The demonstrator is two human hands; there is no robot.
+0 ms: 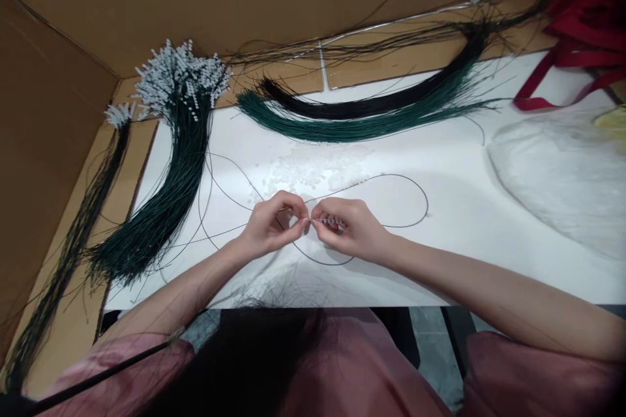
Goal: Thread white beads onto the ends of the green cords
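Observation:
My left hand and my right hand meet fingertip to fingertip low over the white board, both pinched closed. A short row of pale beads shows in my right hand, strung on thin dark wire. The fingertips of my left hand pinch at the near end of that row; the exact piece is too small to make out. Thin dark wire loops out to the right of my hands and more strands run to the left. Just beyond my hands lie many loose white beads, scattered on the board.
A large bundle of green wires with white beaded tips lies left, beside a smaller dark bundle. Green wires and black wires curve across the back. Red ribbon and a clear plastic bag lie right. Cardboard walls stand behind.

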